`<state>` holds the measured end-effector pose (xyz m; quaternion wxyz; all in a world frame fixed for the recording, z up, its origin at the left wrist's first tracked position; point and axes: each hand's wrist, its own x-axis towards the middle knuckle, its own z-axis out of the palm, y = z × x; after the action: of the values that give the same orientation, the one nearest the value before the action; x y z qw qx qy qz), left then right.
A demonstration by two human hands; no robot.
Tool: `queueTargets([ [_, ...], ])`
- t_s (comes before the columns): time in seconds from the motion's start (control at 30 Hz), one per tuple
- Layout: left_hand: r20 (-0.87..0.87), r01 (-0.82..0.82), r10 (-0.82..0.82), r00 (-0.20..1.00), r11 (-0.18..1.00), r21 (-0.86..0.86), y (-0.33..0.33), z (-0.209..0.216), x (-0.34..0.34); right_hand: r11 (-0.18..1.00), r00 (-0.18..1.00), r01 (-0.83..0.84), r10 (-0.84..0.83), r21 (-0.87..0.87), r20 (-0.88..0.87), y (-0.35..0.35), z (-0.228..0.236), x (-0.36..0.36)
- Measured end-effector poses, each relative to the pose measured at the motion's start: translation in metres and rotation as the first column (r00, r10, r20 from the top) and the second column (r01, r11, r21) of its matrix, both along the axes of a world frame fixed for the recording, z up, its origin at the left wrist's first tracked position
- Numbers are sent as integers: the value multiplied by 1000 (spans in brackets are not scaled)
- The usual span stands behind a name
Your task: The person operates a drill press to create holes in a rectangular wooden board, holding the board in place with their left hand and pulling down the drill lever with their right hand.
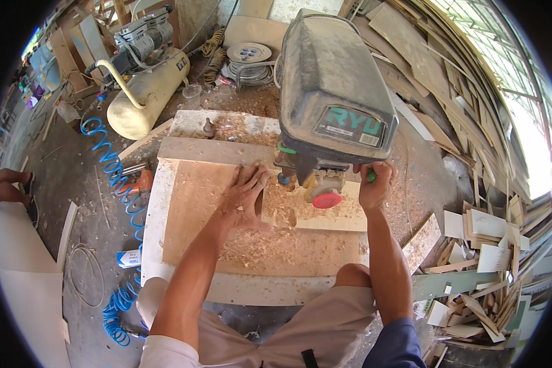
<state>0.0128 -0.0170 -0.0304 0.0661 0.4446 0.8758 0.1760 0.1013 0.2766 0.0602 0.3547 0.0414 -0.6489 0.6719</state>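
Observation:
A grey drill press (334,92) stands over a low wooden work board (196,214) covered in sawdust. My left hand (246,190) lies flat, fingers spread, pressing a pale wooden piece (325,214) under the machine's head. My right hand (376,184) is closed around the green-tipped feed handle (371,176) on the machine's right side. A red round knob (327,199) sits at the front of the press. The drill bit itself is hidden behind the head.
A cream air compressor tank (146,92) and a blue coiled air hose (119,184) lie to the left. A cable reel (249,56) is behind. Stacked wood offcuts (484,245) fill the right side. Another person's foot (15,187) shows at far left.

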Motion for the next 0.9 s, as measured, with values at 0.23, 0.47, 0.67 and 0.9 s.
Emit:
queueTargets([
  [0.23, 18, 3, -3, 1000, 1000, 8, 0, -3, 0, 470, 753, 630, -565, 618, -338, 24, 39, -54],
  [0.47, -7, 7, -7, 1000, 1000, -21, -1, -3, -2, 735, 834, 434, -547, 520, 77, 57, 75, -149],
  [0.67, 7, 19, -19, 1000, 1000, -4, -3, -5, -4, 711, 832, 442, -553, 547, 47, 54, 76, -153],
  [0.9, 11, 55, -56, 998, 993, 107, -4, -6, -2, 698, 835, 450, -550, 557, 15, 56, 80, -149],
])
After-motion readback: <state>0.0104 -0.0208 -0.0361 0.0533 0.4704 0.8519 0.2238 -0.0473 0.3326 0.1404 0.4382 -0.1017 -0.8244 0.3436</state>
